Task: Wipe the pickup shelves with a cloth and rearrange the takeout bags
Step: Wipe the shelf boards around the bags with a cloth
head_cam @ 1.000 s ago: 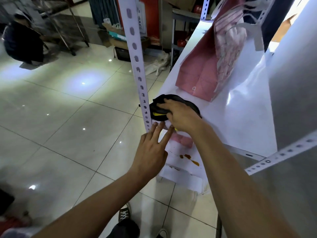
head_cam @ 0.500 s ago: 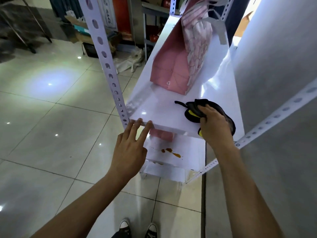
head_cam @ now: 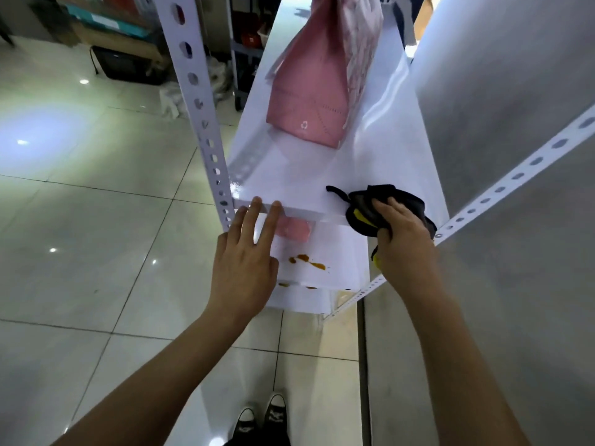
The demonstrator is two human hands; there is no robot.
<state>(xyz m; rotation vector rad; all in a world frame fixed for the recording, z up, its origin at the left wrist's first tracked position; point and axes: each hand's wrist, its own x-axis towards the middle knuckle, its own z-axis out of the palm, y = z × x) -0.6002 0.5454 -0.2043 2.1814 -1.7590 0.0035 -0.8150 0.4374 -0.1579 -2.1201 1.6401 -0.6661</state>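
A glossy white top shelf (head_cam: 289, 185) stands over pale floor tiles (head_cam: 96, 220), a tall pink paper takeout bag (head_cam: 315, 91) on it, top cut off. The right hand (head_cam: 402, 239) clutches a black-and-yellow cloth (head_cam: 363, 210) at the front edge. The left hand (head_cam: 244, 262) rests straight-fingered on that edge. Orange smears (head_cam: 306, 261), perhaps sauce, mark the lower white shelf (head_cam: 341, 252).
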